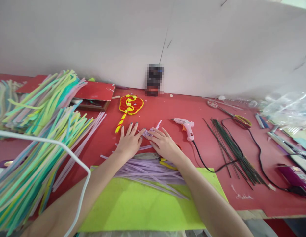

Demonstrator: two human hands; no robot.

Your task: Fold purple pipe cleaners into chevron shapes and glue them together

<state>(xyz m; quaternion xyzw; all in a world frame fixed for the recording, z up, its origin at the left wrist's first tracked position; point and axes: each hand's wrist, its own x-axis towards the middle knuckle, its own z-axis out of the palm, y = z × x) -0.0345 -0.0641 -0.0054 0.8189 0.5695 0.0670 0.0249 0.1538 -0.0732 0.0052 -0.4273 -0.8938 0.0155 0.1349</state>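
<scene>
My left hand [129,141] and my right hand [164,143] meet over a short bundle of lilac pipe cleaners [150,132] on the red table [167,112]. The fingertips of both hands pinch that bundle together; the left hand's other fingers stretch forward. Behind my wrists a loose heap of long lilac pipe cleaners [148,172] lies across a lime-green sheet [140,204]. Scissors with yellow handles [165,163] lie partly under my right wrist. A red and yellow fan-shaped piece [129,105] rests just beyond my left hand.
A big stack of pastel pipe cleaners [37,131] fills the left side, with a white cable [76,158] looping over it. A pink glue gun [186,126], dark green wire stems [232,151], a black cord [256,148], yellow-handled scissors [242,120] and plastic bags [288,108] lie to the right.
</scene>
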